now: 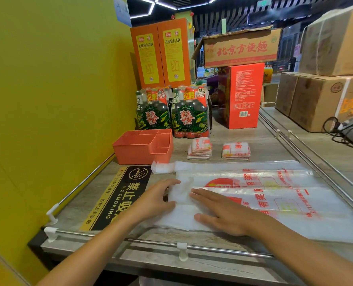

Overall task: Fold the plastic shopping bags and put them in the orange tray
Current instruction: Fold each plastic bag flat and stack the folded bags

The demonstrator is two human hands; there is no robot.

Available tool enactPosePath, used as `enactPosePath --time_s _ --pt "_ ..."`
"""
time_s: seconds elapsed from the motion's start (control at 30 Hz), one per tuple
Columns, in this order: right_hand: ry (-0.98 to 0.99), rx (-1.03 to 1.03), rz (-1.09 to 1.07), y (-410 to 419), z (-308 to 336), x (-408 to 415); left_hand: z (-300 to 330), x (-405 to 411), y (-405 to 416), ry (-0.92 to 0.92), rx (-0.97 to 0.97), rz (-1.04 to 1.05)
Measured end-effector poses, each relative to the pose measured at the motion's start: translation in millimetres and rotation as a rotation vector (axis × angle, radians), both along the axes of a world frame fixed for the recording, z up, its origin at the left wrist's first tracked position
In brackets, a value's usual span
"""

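Observation:
Several clear plastic shopping bags with red print (274, 195) lie flat and overlapping across the shelf in front of me. My left hand (157, 200) pinches the left end of the nearest bag, its fingers curled on the plastic. My right hand (219, 211) lies flat, palm down, on the same bag. Two piles of folded bags sit further back: the left pile (200, 148) and the right pile (236, 150). The orange tray (130, 150), with several compartments, stands at the back left with nothing visible inside it.
A black and yellow no-smoking sign (117, 195) lies left of the bags. Bottle packs (172, 112), orange boxes (162, 52) and a red box (242, 96) stand behind. A metal rail (150, 242) edges the shelf front. Cardboard cartons (320, 100) and a black cable sit at right.

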State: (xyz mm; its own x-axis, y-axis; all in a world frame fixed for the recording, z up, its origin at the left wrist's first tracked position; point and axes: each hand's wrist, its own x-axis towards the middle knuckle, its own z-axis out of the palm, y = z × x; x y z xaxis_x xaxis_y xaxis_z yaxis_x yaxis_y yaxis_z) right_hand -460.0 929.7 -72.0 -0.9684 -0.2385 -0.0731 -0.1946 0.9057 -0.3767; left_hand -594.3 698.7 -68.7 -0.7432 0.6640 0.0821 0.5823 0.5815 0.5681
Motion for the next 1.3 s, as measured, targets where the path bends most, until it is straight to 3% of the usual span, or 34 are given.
enactPosePath --time_s 0.23,0.43,0.6,0.73,0.87,1.1,1.23,1.3 --pt "-0.007 -0.03 -0.074 -0.9 -1.9 -2.3 -2.7 2.7 -2.5 0.183 -0.101 -0.194" --pt "0.101 -0.169 -0.185 -0.3 -1.4 -2.7 -6.7 4.3 0.8 0.175 -0.183 -0.264" --pt "0.145 -0.098 -0.095 0.5 -3.8 -5.1 -6.7 8.4 8.5 0.151 -0.2 -0.312" --pt "0.081 0.062 0.001 1.3 -5.4 -3.8 -6.5 8.0 4.3 0.188 -0.138 -0.186" --pt "0.092 0.042 -0.034 3.8 -7.3 -5.5 -4.1 3.7 -3.1 0.235 -0.075 0.015" --pt "0.081 0.032 -0.04 4.0 -9.3 -6.3 0.1 4.6 6.1 -0.158 0.214 0.05" --pt "0.117 0.018 -0.085 3.0 -5.3 -7.7 0.4 3.5 8.9 -0.048 0.141 0.006" --pt "0.165 0.11 -0.075 0.8 2.7 -8.7 0.2 1.2 9.3 -0.004 0.062 -0.02"
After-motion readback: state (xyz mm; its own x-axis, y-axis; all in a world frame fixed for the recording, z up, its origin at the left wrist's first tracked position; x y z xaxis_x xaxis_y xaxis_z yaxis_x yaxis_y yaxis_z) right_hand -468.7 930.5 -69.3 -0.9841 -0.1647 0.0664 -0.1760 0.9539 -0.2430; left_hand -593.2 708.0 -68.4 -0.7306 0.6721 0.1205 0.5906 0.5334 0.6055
